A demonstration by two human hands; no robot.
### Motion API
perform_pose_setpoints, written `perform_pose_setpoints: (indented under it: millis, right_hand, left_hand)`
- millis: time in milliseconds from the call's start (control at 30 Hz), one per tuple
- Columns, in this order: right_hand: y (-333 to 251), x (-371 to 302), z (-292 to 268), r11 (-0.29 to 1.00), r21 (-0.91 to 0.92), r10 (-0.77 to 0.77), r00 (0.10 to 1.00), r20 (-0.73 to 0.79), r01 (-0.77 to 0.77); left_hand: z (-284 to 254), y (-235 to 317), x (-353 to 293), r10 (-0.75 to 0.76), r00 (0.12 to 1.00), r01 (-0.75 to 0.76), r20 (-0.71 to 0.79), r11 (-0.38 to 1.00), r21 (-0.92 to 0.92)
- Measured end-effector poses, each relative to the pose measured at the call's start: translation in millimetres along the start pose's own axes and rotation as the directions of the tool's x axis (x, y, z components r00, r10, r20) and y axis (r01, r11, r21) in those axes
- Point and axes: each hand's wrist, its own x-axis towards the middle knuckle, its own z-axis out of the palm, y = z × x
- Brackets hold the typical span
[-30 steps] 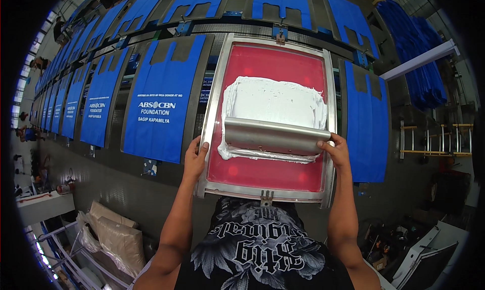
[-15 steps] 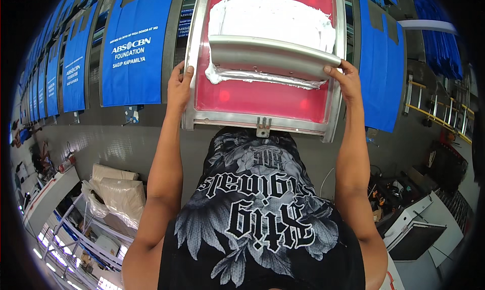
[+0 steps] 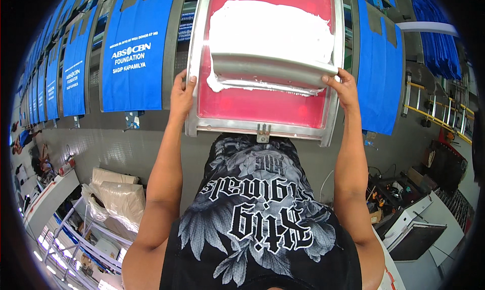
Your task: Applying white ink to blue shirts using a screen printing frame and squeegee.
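Note:
A screen-printing frame (image 3: 194,62) with metal rails and red mesh lies in front of me. White ink (image 3: 273,30) covers much of the mesh in a thick layer. Across the ink lies a wide metal squeegee (image 3: 273,70), leaning toward me, its lower edge smeared white. My left hand (image 3: 183,95) is closed on the frame's left rail, thumb on top. My right hand (image 3: 345,90) is closed at the right rail, its thumb against the squeegee's right end; its other fingers are partly hidden. A small metal bracket (image 3: 263,133) sits at the frame's near edge.
Printed blue fabric pieces (image 3: 134,83) lie in a row on boards to the left, and a plain blue piece (image 3: 380,62) lies at right. Wrapped brown packages (image 3: 118,191) sit behind me at left. A yellow-railed ladder (image 3: 444,110) and cluttered equipment (image 3: 399,189) are at right.
The frame has shifted slightly toward me, with both hands staying on it. The squeegee's top edge has tipped lower toward me, showing more of the white ink.

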Motion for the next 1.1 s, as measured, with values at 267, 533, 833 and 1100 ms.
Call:
perform_pose_setpoints:
  millis: [267, 533, 833, 1100]
  right_hand:
    - [-98.0, -46.9, 17.5, 0.598, -0.778, -0.020, 0.974, 0.226, 0.193]
    - [-114.4, -24.1, 25.0, 0.564, -0.765, -0.251, 0.947, 0.199, 0.310]
    - [-75.3, 28.7, 46.0, 0.249, -0.883, -0.389, 0.876, 0.285, 0.397]
    - [-94.2, -80.7, 46.3, 0.509, -0.761, -0.290, 0.913, 0.288, 0.402]
  left_hand:
    - [4.4, 140.1, -33.4, 0.534, 0.807, -0.560, 0.252, 0.557, 0.613]
    - [37.6, 191.3, 20.8, 0.408, 0.676, -0.733, 0.613, 0.293, 0.614]
    - [64.0, 130.9, 52.6, 0.495, 0.709, -0.674, 0.503, 0.266, 0.689]
    - [34.6, 110.1, -62.5, 0.416, 0.773, -0.628, 0.479, 0.389, 0.674]
